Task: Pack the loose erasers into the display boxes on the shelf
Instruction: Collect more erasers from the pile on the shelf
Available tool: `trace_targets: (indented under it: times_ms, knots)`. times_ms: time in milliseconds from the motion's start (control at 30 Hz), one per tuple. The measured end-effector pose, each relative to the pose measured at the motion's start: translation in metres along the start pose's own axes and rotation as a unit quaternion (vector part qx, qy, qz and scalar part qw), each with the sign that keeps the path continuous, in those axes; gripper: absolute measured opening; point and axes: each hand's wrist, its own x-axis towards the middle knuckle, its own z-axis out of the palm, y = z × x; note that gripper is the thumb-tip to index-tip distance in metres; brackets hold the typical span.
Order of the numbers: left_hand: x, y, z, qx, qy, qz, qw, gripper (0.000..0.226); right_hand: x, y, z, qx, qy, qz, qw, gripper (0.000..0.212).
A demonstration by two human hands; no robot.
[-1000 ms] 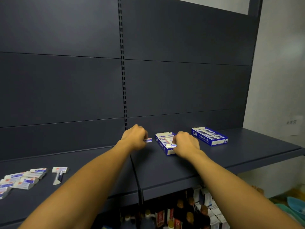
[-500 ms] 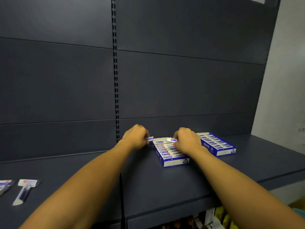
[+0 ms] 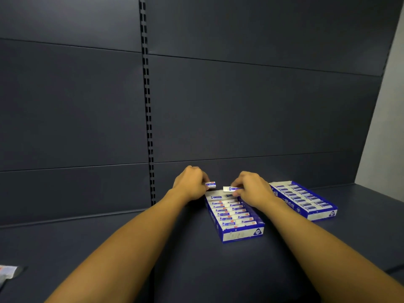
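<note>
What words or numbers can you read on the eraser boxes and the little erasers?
None can be read for sure.
Near display box: white front panel has faint marks and a round logo, too blurred.
Far display box: white characters on its blue side, too blurred to quote.
Eraser in the left hand: blue label, print too small.
Eraser in the right hand: print too small.
Packet at the left edge: blurred.

The right hand (image 3: 253, 190) lifted its eraser (image 3: 231, 188) from the near end of the open box (image 3: 235, 217) and carried it to the far end. The view dropped, losing the loose erasers at left.
</note>
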Motion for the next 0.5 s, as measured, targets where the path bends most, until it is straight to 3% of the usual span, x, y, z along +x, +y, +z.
trace_targets:
  times_ms: [233,500]
  knots:
    - [0.006,0.006,0.014,-0.103,0.027,-0.065,0.992,0.016,0.017,0.022,0.014,0.075,-0.004,-0.030,0.997,0.029]
    - [-0.007,0.010,0.032,-0.063,0.041,-0.076,0.994,0.021,0.026,0.033,0.027,0.125,0.001,-0.084,0.989,0.026]
